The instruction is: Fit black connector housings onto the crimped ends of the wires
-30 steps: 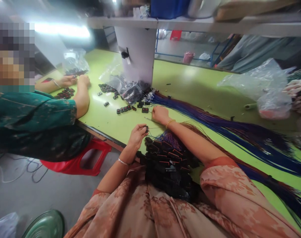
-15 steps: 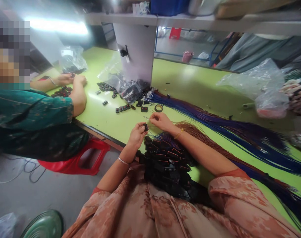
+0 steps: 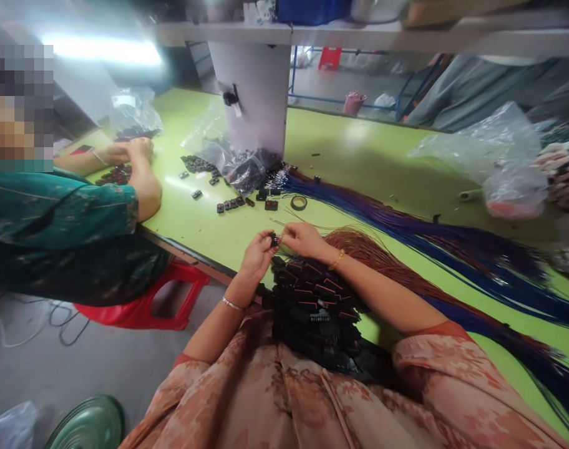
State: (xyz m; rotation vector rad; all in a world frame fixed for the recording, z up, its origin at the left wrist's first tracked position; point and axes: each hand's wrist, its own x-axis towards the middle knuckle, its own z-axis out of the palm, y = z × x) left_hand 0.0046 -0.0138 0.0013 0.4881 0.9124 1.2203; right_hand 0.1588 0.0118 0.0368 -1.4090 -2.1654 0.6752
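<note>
My left hand (image 3: 259, 252) pinches a small black block (image 3: 274, 240) between thumb and finger, up over the table (image 3: 354, 146). My right hand (image 3: 306, 239) comes right up to it, pinching what looks like a wire end (image 3: 279, 239), too tiny to be sure. The block looks light, hard and a bit slick, so I think its sides are best to hold. The wire end must be thin and bendy, so I'd grip it near the tip.

Close to me sits a dark pile (image 3: 319, 287) with orange lines. Brown wires (image 3: 359, 249) and blue wires (image 3: 387, 224) run off to the right. A tape roll (image 3: 298, 207) lies just past my hands. The table is green, smooth and shiny. Far off stand a white panel (image 3: 251, 96) and a shelf (image 3: 382, 40). On the left, someone in a green sleeve (image 3: 69, 206) sits on a red stool (image 3: 184, 299).
</note>
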